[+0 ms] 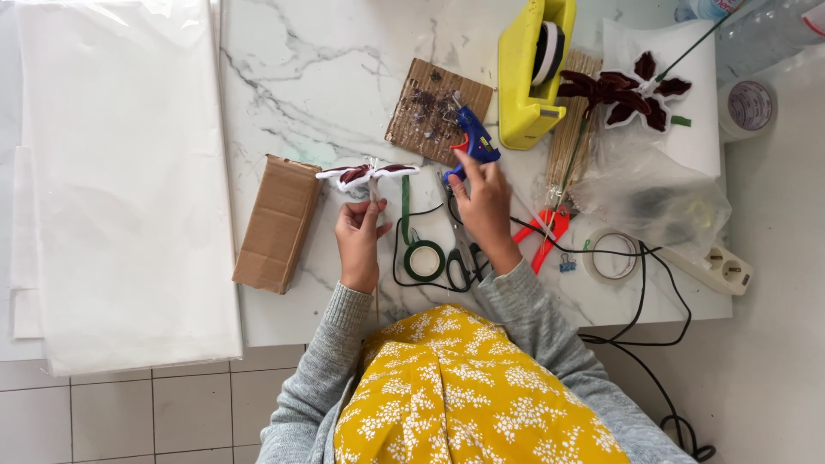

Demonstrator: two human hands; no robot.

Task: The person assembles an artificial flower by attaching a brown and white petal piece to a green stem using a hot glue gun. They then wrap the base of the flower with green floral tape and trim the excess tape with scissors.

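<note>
Two hands share the gluing here. The left hand [358, 234] is closed around a thin stem, with the dark red and white flower piece [366, 174] topping it at twelve o'clock. The right hand [483, 204] grips the blue glue gun [473, 139], nozzle resting toward the cardboard pad [436, 110] at eleven o'clock. Best to keep the stem steady, and mind the black cord [640, 283] trailing off at four o'clock.

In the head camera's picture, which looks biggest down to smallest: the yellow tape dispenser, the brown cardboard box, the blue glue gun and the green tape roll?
1. Brown cardboard box
2. Yellow tape dispenser, somewhat smaller than the box
3. Blue glue gun, partly hidden by the right hand
4. Green tape roll, close to the gun, so unsure
</note>
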